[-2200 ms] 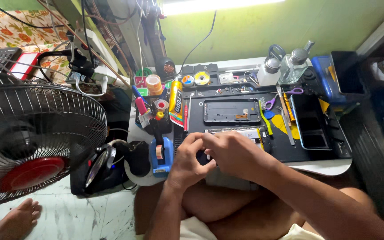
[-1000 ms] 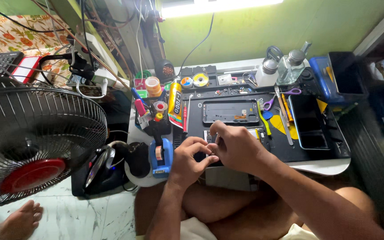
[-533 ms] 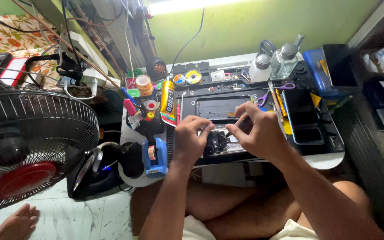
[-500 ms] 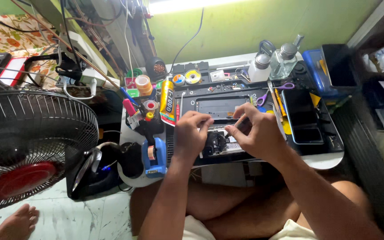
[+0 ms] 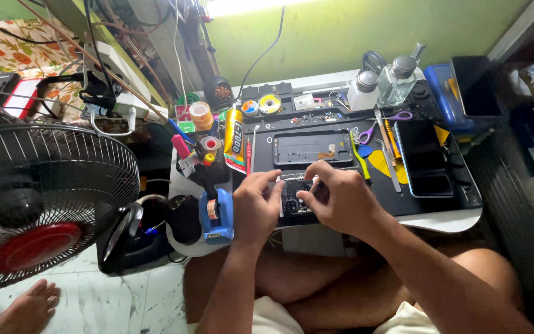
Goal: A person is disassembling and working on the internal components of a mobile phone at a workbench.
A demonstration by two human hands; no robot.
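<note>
An opened phone [image 5: 295, 196] with its inner parts bare lies on a black work mat [image 5: 335, 170] at the near edge of a small white table. My left hand [image 5: 256, 207] pinches the phone's left side, thumb and fingers bent onto it. My right hand [image 5: 340, 199] covers its right half, fingertips pressed on the top edge. A separate dark phone back frame [image 5: 312, 148] lies flat just beyond the hands.
A dark phone screen [image 5: 423, 158] lies at the mat's right, beside tweezers, purple scissors [image 5: 383, 122] and yellow picks. A glue tube [image 5: 235, 137], tape rolls, bottles [image 5: 395, 79] and a blue tape dispenser [image 5: 217, 215] crowd the table. A large fan [image 5: 38, 204] stands left. My crossed legs are below.
Both hands moved up from the table's near edge onto the opened phone, which was hidden before. The camera view shifted slightly.
</note>
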